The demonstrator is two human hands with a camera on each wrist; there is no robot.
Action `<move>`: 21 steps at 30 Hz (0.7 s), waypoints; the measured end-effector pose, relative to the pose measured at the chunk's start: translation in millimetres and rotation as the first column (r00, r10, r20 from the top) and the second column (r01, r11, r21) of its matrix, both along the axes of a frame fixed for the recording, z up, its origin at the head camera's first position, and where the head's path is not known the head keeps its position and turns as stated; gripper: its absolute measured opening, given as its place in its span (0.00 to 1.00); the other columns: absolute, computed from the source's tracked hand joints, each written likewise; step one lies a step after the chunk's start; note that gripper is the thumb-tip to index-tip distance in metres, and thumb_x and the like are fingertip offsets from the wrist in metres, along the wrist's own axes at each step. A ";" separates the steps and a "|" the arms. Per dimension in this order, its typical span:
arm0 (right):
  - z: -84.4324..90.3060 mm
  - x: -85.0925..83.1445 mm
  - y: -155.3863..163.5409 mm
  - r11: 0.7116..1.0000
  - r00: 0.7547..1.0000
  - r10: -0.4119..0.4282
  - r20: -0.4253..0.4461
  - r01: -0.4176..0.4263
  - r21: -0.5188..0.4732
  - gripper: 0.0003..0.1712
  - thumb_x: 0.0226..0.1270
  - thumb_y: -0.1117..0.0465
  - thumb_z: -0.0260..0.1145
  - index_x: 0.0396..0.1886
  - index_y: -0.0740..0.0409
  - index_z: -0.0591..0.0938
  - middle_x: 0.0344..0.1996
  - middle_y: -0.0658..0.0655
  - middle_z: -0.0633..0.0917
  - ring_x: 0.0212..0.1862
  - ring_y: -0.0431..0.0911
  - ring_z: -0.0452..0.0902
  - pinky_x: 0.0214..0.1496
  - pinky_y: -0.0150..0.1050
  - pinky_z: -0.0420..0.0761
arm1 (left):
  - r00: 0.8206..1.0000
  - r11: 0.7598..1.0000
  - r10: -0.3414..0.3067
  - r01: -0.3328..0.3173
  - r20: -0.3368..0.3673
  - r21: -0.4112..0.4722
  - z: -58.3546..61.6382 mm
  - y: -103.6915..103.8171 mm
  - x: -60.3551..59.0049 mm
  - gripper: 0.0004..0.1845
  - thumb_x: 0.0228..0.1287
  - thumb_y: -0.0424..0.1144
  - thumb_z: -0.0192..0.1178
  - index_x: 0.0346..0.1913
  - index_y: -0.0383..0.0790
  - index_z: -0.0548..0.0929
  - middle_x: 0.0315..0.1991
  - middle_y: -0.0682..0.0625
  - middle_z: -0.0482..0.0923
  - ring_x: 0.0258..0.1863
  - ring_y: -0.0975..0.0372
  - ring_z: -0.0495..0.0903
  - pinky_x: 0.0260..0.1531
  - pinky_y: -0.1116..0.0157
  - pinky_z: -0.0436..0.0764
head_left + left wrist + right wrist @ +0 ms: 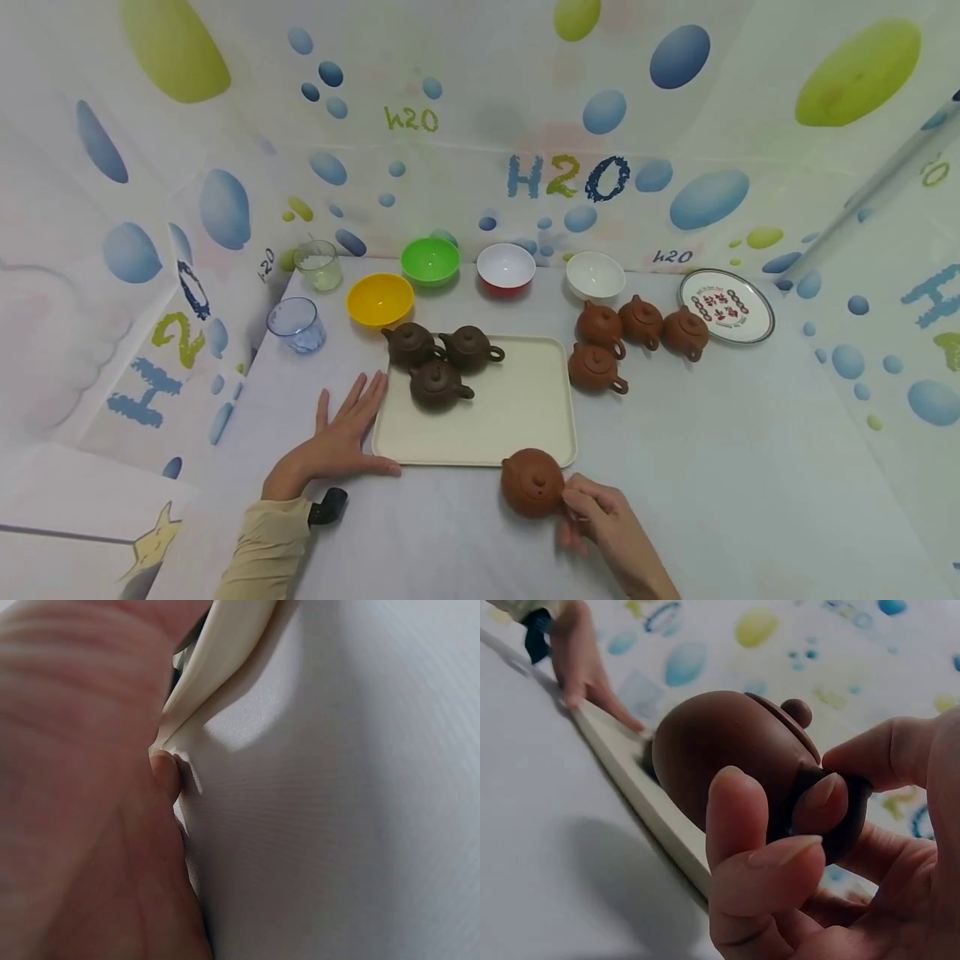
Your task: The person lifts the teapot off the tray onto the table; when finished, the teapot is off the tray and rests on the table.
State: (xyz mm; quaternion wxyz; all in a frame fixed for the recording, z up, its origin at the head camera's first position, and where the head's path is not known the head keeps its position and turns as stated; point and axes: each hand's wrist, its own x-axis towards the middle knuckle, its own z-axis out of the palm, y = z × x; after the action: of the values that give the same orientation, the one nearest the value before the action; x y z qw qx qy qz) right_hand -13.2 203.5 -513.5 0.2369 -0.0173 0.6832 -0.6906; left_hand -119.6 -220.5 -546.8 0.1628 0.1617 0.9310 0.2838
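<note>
The reddish-brown teapot [532, 482] sat at the near edge of the tray [517, 417], toward its right corner, overlapping the rim. The right hand [600, 517] pinched its handle between thumb and curled fingers [739, 825], as the right wrist view showed closely. The left hand [345, 437] lay flat on the table [712, 467] with fingers spread straight, its thumb along the tray's near left corner and its fingers against the tray's left edge; the left wrist view showed the thumb tip touching the rim.

Three dark brown teapots [438, 360] stood bunched in the tray's far left corner. Four reddish teapots [626, 337] stood on the table just beyond the tray's far right corner. Along the far edge stood a glass [318, 265], a green bowl [430, 261], a red bowl [506, 268], a white bowl [595, 276] and a patterned plate [726, 305]. A yellow bowl [379, 299] and a blue cup [297, 324] stood nearer the left edge.
</note>
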 end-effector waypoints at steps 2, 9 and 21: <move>2.1 6.9 16.8 0.998 0.998 -0.053 0.016 0.052 0.032 0.26 0.88 0.53 0.55 0.37 0.77 0.74 0.28 0.50 0.81 0.26 0.37 0.77 0.28 0.32 0.80 | 1.000 1.000 0.002 -0.002 0.004 0.008 1.0 0.4 -0.2 0.77 0.46 0.69 0.80 0.89 0.47 0.40 0.91 0.46 0.34 0.90 0.45 0.31 0.75 0.31 0.15; -0.6 23.2 52.6 0.964 0.966 -0.255 -0.046 0.257 0.060 0.23 0.89 0.59 0.51 0.33 0.73 0.72 0.27 0.49 0.80 0.24 0.40 0.77 0.25 0.39 0.80 | 1.000 1.000 0.000 0.000 0.002 0.011 3.3 0.7 -0.8 0.77 0.46 0.68 0.80 0.89 0.45 0.41 0.91 0.44 0.35 0.90 0.44 0.31 0.75 0.30 0.15; 15.2 -29.1 117.4 0.835 0.837 -0.548 0.002 0.547 0.058 0.23 0.89 0.51 0.53 0.32 0.59 0.78 0.35 0.48 0.86 0.34 0.38 0.81 0.33 0.31 0.81 | 1.000 1.000 0.009 -0.009 0.014 0.018 1.0 0.9 0.2 0.78 0.44 0.71 0.80 0.89 0.46 0.41 0.91 0.44 0.34 0.89 0.44 0.30 0.75 0.31 0.13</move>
State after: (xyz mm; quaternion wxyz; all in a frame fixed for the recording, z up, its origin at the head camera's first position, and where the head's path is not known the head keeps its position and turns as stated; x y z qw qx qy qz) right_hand -42.3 321.0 -498.3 0.0366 0.1915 0.6760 -0.7107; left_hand -119.4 -219.6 -545.7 0.1666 0.1571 0.9280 0.2938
